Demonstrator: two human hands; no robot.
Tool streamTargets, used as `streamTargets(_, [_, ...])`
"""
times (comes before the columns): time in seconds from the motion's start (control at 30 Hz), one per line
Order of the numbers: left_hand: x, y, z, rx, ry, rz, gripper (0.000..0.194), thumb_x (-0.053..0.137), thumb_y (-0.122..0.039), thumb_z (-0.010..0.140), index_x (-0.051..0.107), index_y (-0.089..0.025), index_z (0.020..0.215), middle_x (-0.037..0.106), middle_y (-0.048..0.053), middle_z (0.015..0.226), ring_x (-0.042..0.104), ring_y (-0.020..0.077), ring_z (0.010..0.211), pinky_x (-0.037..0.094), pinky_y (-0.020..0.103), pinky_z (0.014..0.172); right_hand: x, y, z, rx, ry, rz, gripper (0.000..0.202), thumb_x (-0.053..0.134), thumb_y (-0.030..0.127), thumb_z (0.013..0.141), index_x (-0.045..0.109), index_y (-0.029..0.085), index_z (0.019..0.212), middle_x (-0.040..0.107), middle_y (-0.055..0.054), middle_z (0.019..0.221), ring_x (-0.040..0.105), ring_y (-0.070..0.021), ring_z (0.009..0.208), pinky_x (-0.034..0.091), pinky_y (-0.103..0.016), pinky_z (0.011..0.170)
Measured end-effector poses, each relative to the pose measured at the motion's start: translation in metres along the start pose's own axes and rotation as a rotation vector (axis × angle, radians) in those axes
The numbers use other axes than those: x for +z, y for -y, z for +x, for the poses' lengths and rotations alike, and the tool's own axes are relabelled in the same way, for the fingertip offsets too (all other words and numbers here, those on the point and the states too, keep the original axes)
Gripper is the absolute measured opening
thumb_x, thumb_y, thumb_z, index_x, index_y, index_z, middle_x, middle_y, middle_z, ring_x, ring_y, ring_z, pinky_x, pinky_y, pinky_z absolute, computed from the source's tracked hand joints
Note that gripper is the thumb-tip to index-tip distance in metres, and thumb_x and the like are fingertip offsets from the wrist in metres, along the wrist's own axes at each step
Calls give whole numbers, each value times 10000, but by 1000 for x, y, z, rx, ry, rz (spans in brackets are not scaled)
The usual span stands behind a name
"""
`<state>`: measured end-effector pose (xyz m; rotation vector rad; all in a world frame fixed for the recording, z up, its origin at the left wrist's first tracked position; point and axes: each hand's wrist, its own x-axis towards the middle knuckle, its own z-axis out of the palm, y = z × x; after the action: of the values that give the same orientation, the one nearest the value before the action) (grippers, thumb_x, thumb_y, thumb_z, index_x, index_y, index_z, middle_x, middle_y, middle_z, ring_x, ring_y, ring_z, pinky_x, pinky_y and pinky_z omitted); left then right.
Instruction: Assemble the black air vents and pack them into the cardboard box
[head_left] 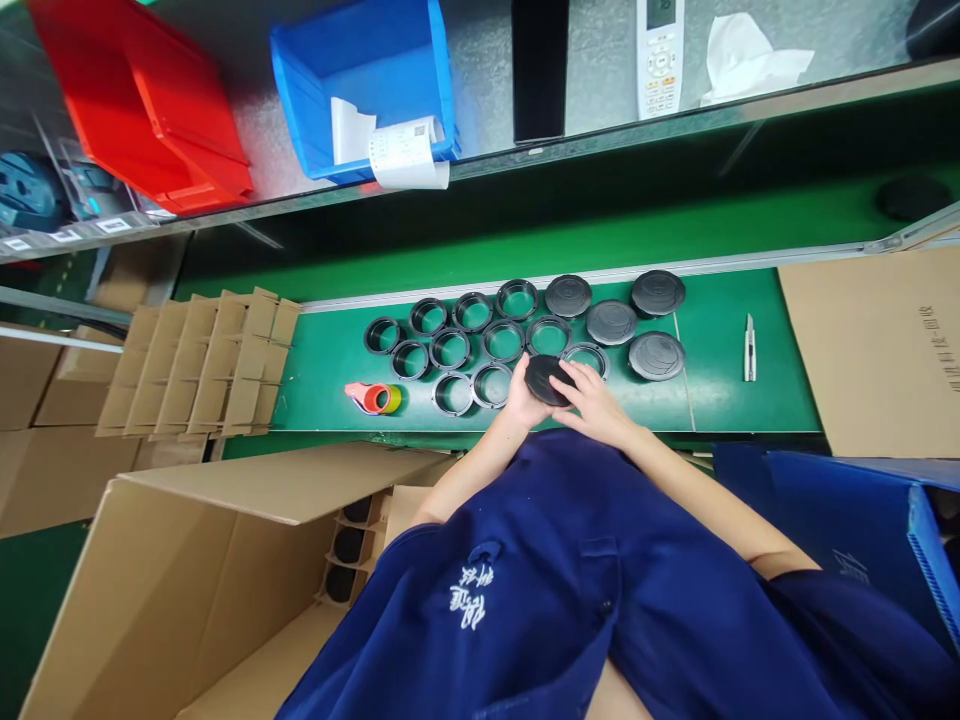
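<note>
A round black lid [546, 381] is held over the near edge of the green bench. My left hand [526, 400] grips its left side, and my right hand [592, 402] lies with its fingers on the top and right rim. Whether a ring sits under this lid is hidden. Just beyond my hands stand several open black rings [504, 341] in loose rows. One ring [588, 358] is partly covered by my right hand. Several black discs with closed tops [612, 322] rest to the right of the rings.
A tape dispenser [373, 398] and a utility knife [750, 348] lie on the bench [735, 400]. Cardboard dividers [202, 362] stand at left, above an open carton [225, 540]. Flat cardboard [877, 350] and a blue box [832, 510] are right. Overhead, a shelf holds a blue bin [367, 60].
</note>
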<state>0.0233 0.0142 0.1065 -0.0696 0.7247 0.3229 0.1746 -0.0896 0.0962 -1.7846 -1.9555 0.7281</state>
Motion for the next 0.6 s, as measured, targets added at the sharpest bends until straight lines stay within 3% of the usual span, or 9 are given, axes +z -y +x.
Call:
streamTargets(0.1, [-11,13,2,-36,-51,65,544,464,-619,981,682,-161,1179,751,163,1160,656,337,1215,468,553,1114,23,-2,-6,68,126,-6,1004,616,712,889,250,188,1663,93,-207,1709,99,-420,1567,233,-639,1226])
streamTargets(0.17, [-16,19,4,-37,-32,101,556,494,-626,969,680,-161,1210,728,180,1224,639,338,1248,462,517,1131,29,-7,-2,77,160,40,1115,673,722,834,158,212,1681,103,-217,1697,139,-422,1553,274,-620,1210])
streamTargets(0.3, [-26,18,4,-75,-66,168,731,468,-764,918,567,-236,1413,627,188,1396,560,368,1357,441,597,1118,31,-31,21,167,66,-3,1152,766,691,755,214,258,1668,279,-204,1606,326,-415,1441,334,-582,1170])
streamTargets(0.4, [-39,9,-1,-3,-217,214,738,525,-722,919,442,-297,1516,517,193,1518,497,353,1424,430,602,1121,36,-57,34,335,-79,-220,1172,813,670,717,284,189,1646,242,-256,1607,281,-472,1440,216,-651,1188])
streamTargets(0.5, [-55,3,-13,43,-275,209,638,527,-621,968,497,-225,1467,523,214,1510,534,323,1390,432,533,1146,44,-76,26,362,-69,-351,1166,807,678,726,306,141,1632,215,-289,1627,241,-493,1461,92,-710,1187])
streamTargets(0.6, [-74,3,-24,57,-306,186,511,514,-561,992,608,-180,1320,600,206,1427,608,296,1293,455,481,1135,44,-79,8,351,-33,-372,1011,654,697,855,318,133,1624,212,-276,1653,221,-473,1493,70,-723,1188])
